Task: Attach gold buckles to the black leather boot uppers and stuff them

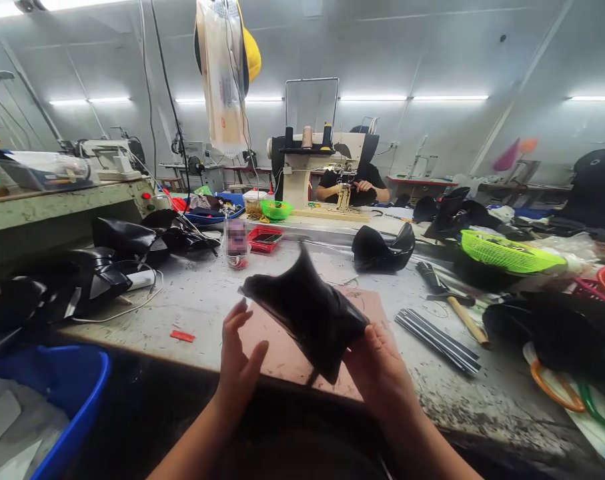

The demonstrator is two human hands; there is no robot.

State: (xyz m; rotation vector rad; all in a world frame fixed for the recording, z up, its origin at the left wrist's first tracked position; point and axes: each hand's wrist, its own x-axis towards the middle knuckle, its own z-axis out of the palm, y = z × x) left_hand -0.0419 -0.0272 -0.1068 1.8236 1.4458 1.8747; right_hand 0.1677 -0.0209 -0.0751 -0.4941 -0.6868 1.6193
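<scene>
A glossy black leather shoe upper [302,307] is held up over the front of the bench, slightly blurred. My right hand [379,363] grips its lower right end, with the thumb on top and the other fingers partly hidden behind. My left hand [239,353] is just left of the upper, its fingers curved and apart, holding nothing. Beneath both lies a pinkish work mat [277,350]. Another black upper [382,248] rests farther back on the bench.
More black uppers [127,243] lie at left. A hammer [467,320], striped strips [437,340] and a green basket [512,252] are at right. A blue bin [89,393] stands front left. Behind a sewing machine [302,173], another person's hands [365,187] show.
</scene>
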